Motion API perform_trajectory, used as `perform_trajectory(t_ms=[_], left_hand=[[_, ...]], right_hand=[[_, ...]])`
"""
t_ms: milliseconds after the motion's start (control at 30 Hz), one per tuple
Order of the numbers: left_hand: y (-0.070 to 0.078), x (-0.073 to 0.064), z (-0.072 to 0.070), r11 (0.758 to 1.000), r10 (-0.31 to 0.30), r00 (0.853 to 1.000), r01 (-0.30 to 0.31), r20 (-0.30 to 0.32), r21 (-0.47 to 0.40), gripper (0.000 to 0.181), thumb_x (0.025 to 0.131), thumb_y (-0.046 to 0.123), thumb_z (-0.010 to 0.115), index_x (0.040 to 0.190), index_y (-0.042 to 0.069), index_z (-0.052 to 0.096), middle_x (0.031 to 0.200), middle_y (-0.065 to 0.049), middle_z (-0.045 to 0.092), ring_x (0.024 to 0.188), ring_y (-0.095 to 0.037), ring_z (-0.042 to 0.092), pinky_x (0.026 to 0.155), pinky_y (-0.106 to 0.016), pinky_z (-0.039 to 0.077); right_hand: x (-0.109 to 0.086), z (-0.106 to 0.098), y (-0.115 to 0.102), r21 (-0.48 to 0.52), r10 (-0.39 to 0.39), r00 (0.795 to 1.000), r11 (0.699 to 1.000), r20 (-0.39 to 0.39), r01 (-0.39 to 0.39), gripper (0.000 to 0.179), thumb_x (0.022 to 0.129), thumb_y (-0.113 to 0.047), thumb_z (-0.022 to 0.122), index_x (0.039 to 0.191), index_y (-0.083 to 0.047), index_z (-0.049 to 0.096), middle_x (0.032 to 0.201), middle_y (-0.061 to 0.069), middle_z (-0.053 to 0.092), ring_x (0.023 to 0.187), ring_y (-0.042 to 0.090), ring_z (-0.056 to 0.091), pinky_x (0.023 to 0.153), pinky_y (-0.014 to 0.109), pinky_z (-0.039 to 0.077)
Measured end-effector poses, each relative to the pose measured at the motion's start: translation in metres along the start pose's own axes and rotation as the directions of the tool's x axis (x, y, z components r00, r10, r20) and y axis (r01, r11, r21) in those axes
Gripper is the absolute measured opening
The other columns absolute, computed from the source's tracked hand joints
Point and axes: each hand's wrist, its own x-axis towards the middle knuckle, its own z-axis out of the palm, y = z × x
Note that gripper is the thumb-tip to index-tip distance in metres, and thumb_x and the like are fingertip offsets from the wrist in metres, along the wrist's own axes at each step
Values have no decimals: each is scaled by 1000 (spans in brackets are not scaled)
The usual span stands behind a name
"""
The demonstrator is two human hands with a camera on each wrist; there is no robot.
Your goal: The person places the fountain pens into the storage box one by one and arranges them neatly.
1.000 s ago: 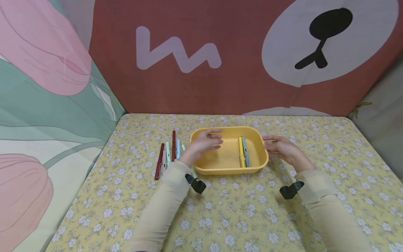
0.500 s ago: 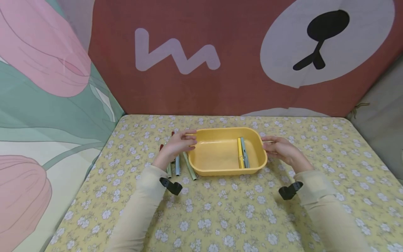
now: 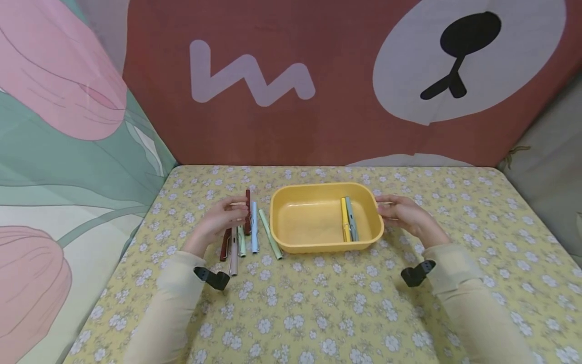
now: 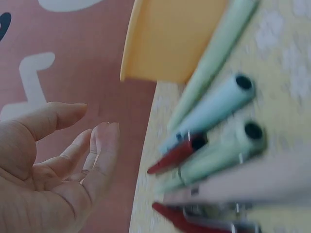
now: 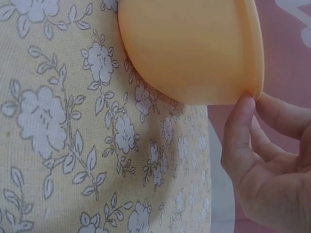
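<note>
My left hand (image 3: 220, 222) hovers over a group of pens left of the tray, fingers loosely spread with nothing between them. Under and beside it lie two dark red pens, including the farther dark red pen (image 3: 247, 215), a pinkish-grey pen (image 3: 234, 255), a mint pen (image 3: 242, 242), a light blue pen (image 3: 254, 230) and a pale green pen (image 3: 271, 236). At the yellow plastic tray (image 3: 309, 222), my right hand (image 3: 409, 217) pinches the right-hand rim between thumb and finger. Inside the tray, a yellow pen (image 3: 346, 221) and a grey-blue pen (image 3: 352, 220) lie side by side.
A floral tablecloth (image 3: 318, 313) covers the table. Behind stands a reddish-brown fabric backdrop (image 3: 336, 101) with a bear's muzzle on it. The pale green pen lies close along the tray's left wall.
My left hand has moved left, from over the tray's left part, past its rim, to above the pens. The right hand stays at the tray's right rim.
</note>
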Motion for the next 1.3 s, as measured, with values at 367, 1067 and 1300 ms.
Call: perform_trajectory(t_ms=[367,1067,1300], left_hand=[[-17,-11,-26,997,-41,999,42,-25,59,53,100,13,46,149,0,27,141,-29,41,126,-39,48,106,-42,48],[-42,-10,-40,982,-144,987,151,-65,114,55,96,9,53,145,-5,32,142,-30,42,106,-18,61,94,-31,55],[-45,-11,-36,977,-152,987,159,-57,141,58,94,11,58,143,-6,33,140,-31,42,104,-18,62,93,-33,56]], right_hand=[[0,-1,0,22,2,1000,1000,5,-3,58,99,-14,48,149,4,23,90,-17,60,84,-3,62,83,19,56],[0,0,2,25,-8,1000,1000,4,8,57,100,-14,48,148,4,24,94,-14,60,85,-2,63,82,19,57],[0,0,1,28,-10,1000,1000,4,10,57,100,-13,48,148,4,23,94,-13,60,85,-2,63,82,18,57]])
